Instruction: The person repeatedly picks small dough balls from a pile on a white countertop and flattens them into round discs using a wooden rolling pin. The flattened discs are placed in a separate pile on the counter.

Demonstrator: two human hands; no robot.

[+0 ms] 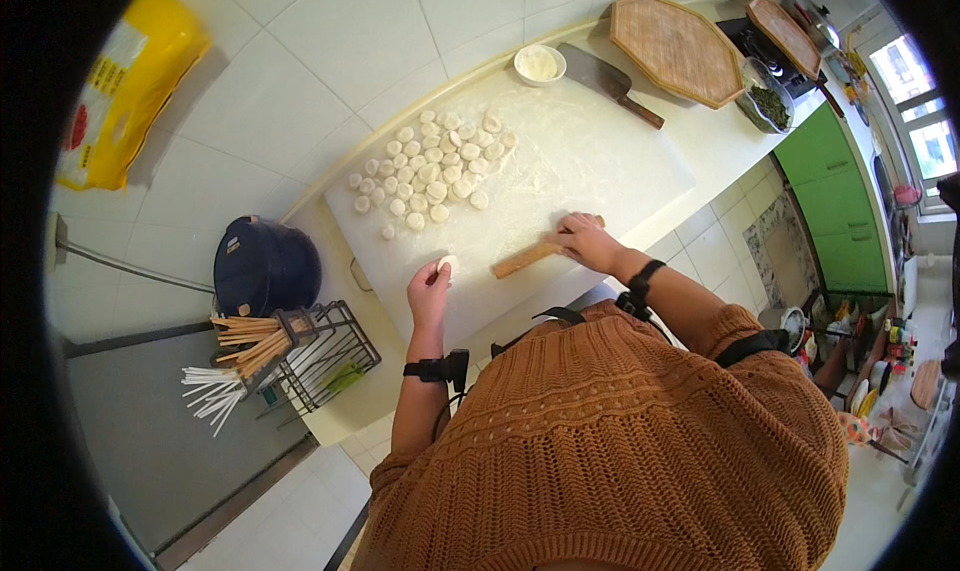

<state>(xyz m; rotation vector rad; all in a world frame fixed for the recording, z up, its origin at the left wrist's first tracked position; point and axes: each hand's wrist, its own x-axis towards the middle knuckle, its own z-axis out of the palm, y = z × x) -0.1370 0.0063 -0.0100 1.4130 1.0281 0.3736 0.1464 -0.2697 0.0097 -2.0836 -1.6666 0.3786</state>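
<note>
My left hand [430,289] pinches a small round piece of dough [447,263] above the near part of a white board [640,161]. To its right, my right hand [585,243] is closed over the right part of a wooden rolling pin [525,260], which lies slantwise on the board. Beyond both hands, many small flattened dough pieces [430,172] are spread over the board's left half, some of them touching. Flour [560,156] dusts the surface beside them.
At the board's far edge are a white bowl of flour [540,65] and a cleaver [610,81]. Wooden trays [678,49] and a glass bowl of chopped greens [768,103] stand to the right. On the left are a dark blue pot [266,267] and a chopstick rack [318,356].
</note>
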